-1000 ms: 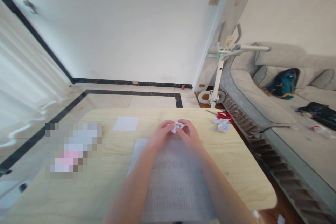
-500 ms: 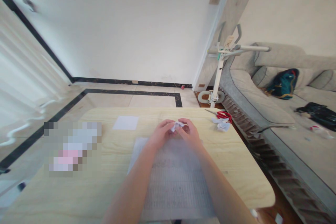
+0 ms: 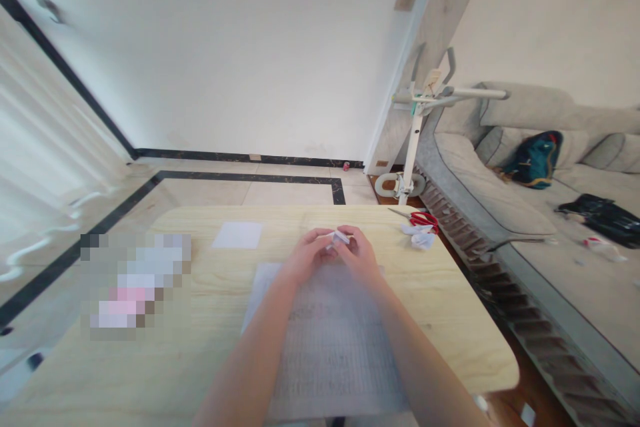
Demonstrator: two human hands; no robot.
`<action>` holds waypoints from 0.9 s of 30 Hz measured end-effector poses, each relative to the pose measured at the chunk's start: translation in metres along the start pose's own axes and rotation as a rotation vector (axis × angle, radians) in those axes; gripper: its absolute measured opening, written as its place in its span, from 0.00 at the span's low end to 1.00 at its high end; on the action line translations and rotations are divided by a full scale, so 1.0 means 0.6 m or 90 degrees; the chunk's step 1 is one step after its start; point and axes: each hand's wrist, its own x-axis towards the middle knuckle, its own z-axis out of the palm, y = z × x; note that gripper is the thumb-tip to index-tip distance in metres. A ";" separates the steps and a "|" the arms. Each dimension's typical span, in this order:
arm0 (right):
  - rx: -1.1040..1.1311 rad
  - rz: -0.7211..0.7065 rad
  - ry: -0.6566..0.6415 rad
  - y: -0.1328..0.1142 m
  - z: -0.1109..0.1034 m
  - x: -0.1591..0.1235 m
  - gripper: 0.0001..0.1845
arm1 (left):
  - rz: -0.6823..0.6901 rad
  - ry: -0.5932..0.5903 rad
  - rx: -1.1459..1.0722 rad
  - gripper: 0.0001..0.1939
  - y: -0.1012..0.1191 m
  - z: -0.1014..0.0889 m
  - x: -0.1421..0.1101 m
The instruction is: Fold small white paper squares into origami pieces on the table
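My left hand (image 3: pixel 304 256) and my right hand (image 3: pixel 359 253) meet over the middle of a light wooden table (image 3: pixel 450 307). Both pinch a small folded piece of white paper (image 3: pixel 340 237) between their fingertips, just above the tabletop. Under my forearms lies a translucent gridded mat (image 3: pixel 330 340). A plain white paper square (image 3: pixel 238 235) lies flat to the left of my hands. Red-handled scissors (image 3: pixel 419 218) rest at the table's far right edge beside some white paper scraps (image 3: pixel 419 235).
A blurred-out patch (image 3: pixel 134 285) covers something on the table's left. Beyond the table are a tiled floor with a black border, a white exercise machine (image 3: pixel 415 140) and a grey sofa (image 3: pixel 525 213) holding a teal backpack (image 3: pixel 531 159) and dark clothing.
The folded paper looks flatter and smaller between my fingertips than a second ago. My hands stay in the same spot; the view has shifted slightly.
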 end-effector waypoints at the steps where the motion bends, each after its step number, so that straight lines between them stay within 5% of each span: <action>1: 0.004 -0.004 0.000 0.001 0.001 0.000 0.15 | 0.000 -0.003 0.003 0.13 0.000 0.000 0.000; 27: -0.054 0.004 0.043 -0.017 -0.002 -0.005 0.11 | -0.010 -0.024 0.050 0.15 -0.001 0.003 -0.003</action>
